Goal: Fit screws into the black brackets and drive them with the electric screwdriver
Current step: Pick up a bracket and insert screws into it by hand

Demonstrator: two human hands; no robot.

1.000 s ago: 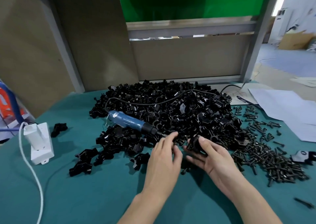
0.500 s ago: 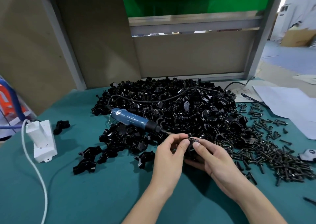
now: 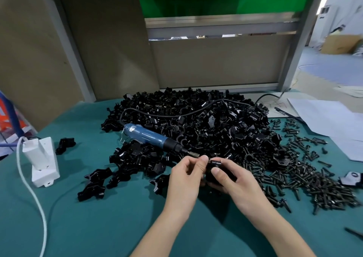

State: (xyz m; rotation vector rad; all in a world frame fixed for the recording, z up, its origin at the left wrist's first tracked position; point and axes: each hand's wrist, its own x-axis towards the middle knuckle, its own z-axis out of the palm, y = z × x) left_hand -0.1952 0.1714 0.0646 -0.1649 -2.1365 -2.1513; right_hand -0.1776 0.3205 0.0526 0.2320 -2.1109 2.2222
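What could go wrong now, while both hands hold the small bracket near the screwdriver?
1. The bracket is pinched only by fingertips of the left hand and right hand; it, or any screw being fitted, might slip into the bracket pile.
2. The electric screwdriver lies on loose brackets with its tip beside the left fingers; reaching for it could roll it or snag its cable.

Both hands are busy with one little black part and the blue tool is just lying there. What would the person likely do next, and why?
Probably finish seating the screw, then reach with the left hand for the electric screwdriver. Both hands pinch one black bracket; the right hand cradles it. The screwdriver lies untouched on the pile, its tip just beside the left fingertips.
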